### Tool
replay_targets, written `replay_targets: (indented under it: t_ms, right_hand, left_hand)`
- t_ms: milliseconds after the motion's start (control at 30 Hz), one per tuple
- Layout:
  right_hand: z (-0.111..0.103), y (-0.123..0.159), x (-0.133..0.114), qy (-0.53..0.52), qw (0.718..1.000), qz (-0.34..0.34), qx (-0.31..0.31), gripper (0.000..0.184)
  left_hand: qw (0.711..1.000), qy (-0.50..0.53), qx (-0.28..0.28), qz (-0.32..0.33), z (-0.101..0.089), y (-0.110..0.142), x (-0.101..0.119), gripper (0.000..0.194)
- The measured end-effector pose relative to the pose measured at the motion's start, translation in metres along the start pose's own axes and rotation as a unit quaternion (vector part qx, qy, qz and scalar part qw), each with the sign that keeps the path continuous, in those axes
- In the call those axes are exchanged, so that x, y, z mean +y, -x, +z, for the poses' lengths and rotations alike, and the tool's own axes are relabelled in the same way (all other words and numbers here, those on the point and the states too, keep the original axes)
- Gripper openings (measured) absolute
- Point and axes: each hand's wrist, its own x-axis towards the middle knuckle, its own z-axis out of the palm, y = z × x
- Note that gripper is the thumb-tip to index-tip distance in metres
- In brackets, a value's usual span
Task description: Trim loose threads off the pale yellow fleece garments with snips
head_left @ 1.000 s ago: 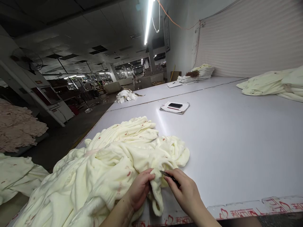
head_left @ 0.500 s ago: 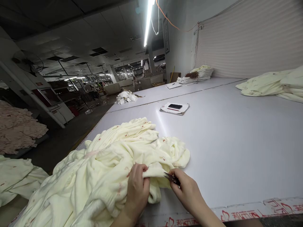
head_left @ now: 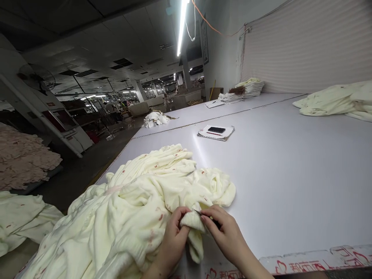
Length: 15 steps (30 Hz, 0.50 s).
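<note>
A heap of pale yellow, soft fabric with small reddish prints (head_left: 124,217) lies over the left part of the table. My left hand (head_left: 175,234) pinches a folded edge of this fabric between thumb and fingers. My right hand (head_left: 225,230) is closed round small dark thread snips (head_left: 198,212), their tip at the fabric close to the left fingertips. The handle is mostly hidden inside my right hand. Below the hands a loose flap of the fabric hangs down.
On the pale table (head_left: 285,174) a black phone (head_left: 216,130) rests on papers. Farther back stand paper stacks (head_left: 253,88) and white scraps (head_left: 156,119). More yellow fabric (head_left: 334,100) lies at right. At left are a pink fabric pile (head_left: 26,162) and another yellow cloth (head_left: 23,221).
My left hand has shifted right and slightly down with the pinched edge, which now bunches up. My right hand has drawn closer to it, bringing the snips' tip near the left fingers.
</note>
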Motion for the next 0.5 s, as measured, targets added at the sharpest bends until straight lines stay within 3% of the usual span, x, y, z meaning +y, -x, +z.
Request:
replay_targets:
  t_ms: [333, 500]
  right_hand:
    - [-0.014, 0.004, -0.014, 0.109, 0.993, -0.028, -0.040, 0.023]
    - [-0.014, 0.002, -0.015, 0.093, 0.994, -0.028, -0.050, 0.023]
  left_hand:
    - [0.993, -0.098, -0.031, 0.061, -0.005, -0.003, 0.014, 0.026]
    - [0.993, -0.096, -0.039, 0.064, -0.007, -0.002, 0.016, 0.029]
